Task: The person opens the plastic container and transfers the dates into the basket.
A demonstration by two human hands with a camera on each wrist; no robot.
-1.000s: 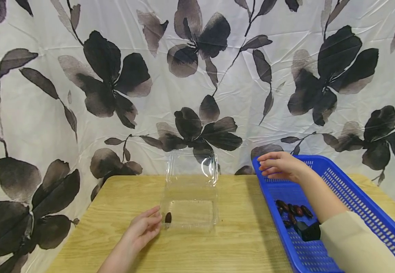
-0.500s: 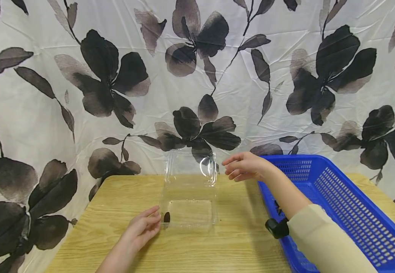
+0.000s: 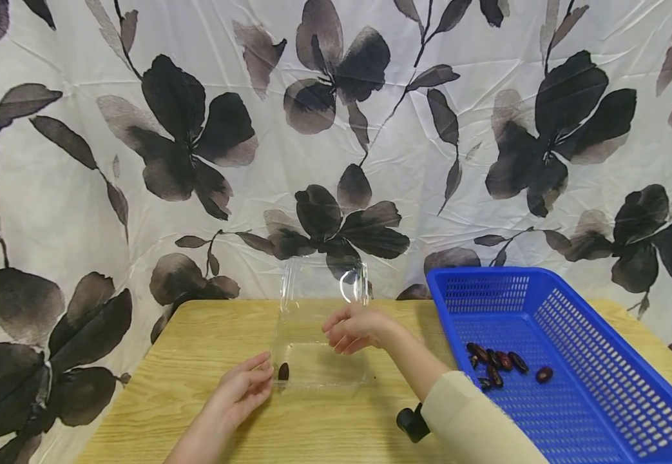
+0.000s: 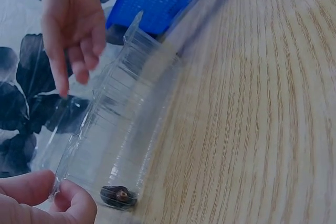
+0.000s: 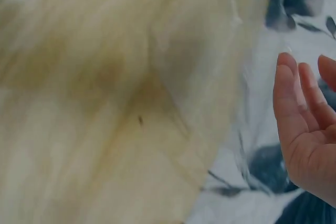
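A clear plastic clamshell container (image 3: 324,364) stands on the table, its lid (image 3: 312,283) raised at the back. In the left wrist view my left hand (image 4: 44,203) pinches the container's near left rim between thumb and finger. One dark brown date (image 3: 283,372) lies in the container's left corner, close by that hand; the left wrist view also shows this date (image 4: 118,196). Over the container's right side hovers my right hand (image 3: 355,328), fingers loosely bent. Its palm faces the right wrist view, where the hand (image 5: 307,129) shows nothing between the fingers.
To the right is a blue perforated plastic basket (image 3: 544,283) with several dates (image 3: 495,361) gathered by its left wall and one date (image 3: 544,374) lying apart. A floral cloth (image 3: 457,161) hangs behind the wooden table (image 3: 196,348).
My right hand has swept left from over the basket to above the clear container, uncovering the dates in the basket. The left hand has stayed at the container's rim.
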